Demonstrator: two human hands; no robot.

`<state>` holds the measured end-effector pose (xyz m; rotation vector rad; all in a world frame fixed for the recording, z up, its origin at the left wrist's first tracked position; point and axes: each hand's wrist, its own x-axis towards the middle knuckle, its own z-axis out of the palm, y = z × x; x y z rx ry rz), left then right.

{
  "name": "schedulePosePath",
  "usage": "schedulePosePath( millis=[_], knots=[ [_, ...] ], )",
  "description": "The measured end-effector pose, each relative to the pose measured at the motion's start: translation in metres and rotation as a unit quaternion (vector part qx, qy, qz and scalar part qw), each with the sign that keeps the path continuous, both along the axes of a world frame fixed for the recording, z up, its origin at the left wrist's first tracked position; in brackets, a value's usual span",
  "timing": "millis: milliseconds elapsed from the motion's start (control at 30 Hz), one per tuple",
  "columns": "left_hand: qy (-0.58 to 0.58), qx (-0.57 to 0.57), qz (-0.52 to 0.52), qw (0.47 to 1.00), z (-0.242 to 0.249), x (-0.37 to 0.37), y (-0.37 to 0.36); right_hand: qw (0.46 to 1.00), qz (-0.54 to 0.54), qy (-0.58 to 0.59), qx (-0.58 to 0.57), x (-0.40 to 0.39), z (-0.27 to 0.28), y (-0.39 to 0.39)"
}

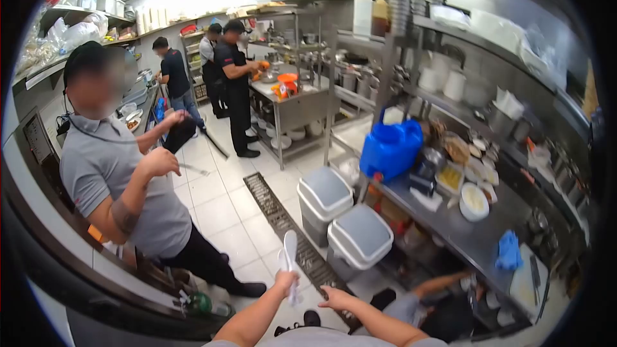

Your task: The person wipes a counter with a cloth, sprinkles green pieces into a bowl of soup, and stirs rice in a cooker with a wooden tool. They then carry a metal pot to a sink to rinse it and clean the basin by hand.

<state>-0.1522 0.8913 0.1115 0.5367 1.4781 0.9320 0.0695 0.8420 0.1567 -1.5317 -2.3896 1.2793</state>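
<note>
My left hand [287, 281] is closed around a white spoon [291, 244], which points up over the floor. Other pale, slender pieces lie along the spoon in the same grip; I cannot make out what they are. To its right, my right hand [337, 298] is held out low with a finger stretched forward and nothing visible in it. Both hands are above the tiled floor, near a dark drain grate [283, 218].
Two lidded bins [361, 234] stand right of the grate. A steel counter [443, 222] carries a blue jug [392, 148], food containers and a knife on a board. A person in grey [122, 186] stands close left. Another person's arm [443, 284] reaches beneath the counter.
</note>
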Motion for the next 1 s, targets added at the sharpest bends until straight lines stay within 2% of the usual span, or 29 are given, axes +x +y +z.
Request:
schedulePosePath(
  millis=[67,100,133,167,233,267,300,367,433,467,600,667,700,767,833,900,1000],
  knots=[
    [0.151,0.029,-0.031,0.988,0.006,-0.047,0.031,0.994,0.017,-0.101,-0.035,-0.006,-0.002,0.078],
    [0.279,0.053,-0.069,0.956,0.0,-0.076,0.039,0.986,0.025,-0.143,-0.083,-0.015,0.012,0.105],
    [0.4,0.072,-0.108,0.907,-0.005,-0.103,0.044,0.992,0.044,-0.111,-0.036,-0.021,-0.011,0.14],
    [0.427,0.046,-0.119,0.895,-0.002,-0.127,0.049,0.994,0.028,-0.093,-0.046,-0.035,0.006,0.17],
    [0.485,0.002,-0.126,0.866,-0.004,-0.172,0.055,0.996,0.037,-0.08,0.014,-0.066,0.014,0.232],
    [0.441,-0.006,-0.121,0.889,-0.021,-0.2,0.06,0.996,0.041,-0.081,0.015,-0.079,0.012,0.262],
    [0.404,-0.07,-0.149,0.9,-0.02,-0.22,0.071,0.999,0.03,-0.038,-0.004,-0.093,0.01,0.293],
    [0.416,-0.061,-0.074,0.904,0.004,-0.236,0.09,1.0,0.017,0.008,-0.025,-0.119,0.008,0.349],
    [0.447,-0.076,-0.077,0.888,-0.024,-0.263,0.135,0.987,-0.048,0.04,-0.151,-0.135,0.003,0.385],
    [0.478,-0.084,-0.076,0.871,-0.036,-0.277,0.156,0.995,-0.008,0.068,-0.07,-0.136,-0.026,0.405],
    [0.431,-0.054,-0.125,0.892,-0.048,-0.3,0.297,0.996,0.019,-0.077,-0.042,-0.106,-0.072,0.465],
    [0.434,0.009,-0.17,0.884,-0.046,-0.307,0.378,0.958,-0.14,-0.021,-0.248,-0.085,-0.078,0.492],
    [0.438,0.042,-0.177,0.88,-0.048,-0.31,0.414,0.934,-0.22,0.033,-0.28,-0.076,-0.068,0.503],
    [0.412,0.058,-0.181,0.891,-0.016,-0.308,0.483,0.905,-0.304,0.07,-0.288,-0.06,-0.077,0.538],
    [0.407,0.057,-0.173,0.895,-0.001,-0.321,0.55,0.85,-0.39,0.14,-0.325,-0.057,-0.072,0.584],
    [0.395,0.061,-0.153,0.904,-0.01,-0.337,0.611,0.834,-0.418,0.155,-0.325,-0.064,-0.059,0.652],
    [0.439,0.042,-0.162,0.883,-0.036,-0.374,0.67,0.841,-0.421,0.177,-0.29,-0.097,-0.066,0.774]
  ],
)
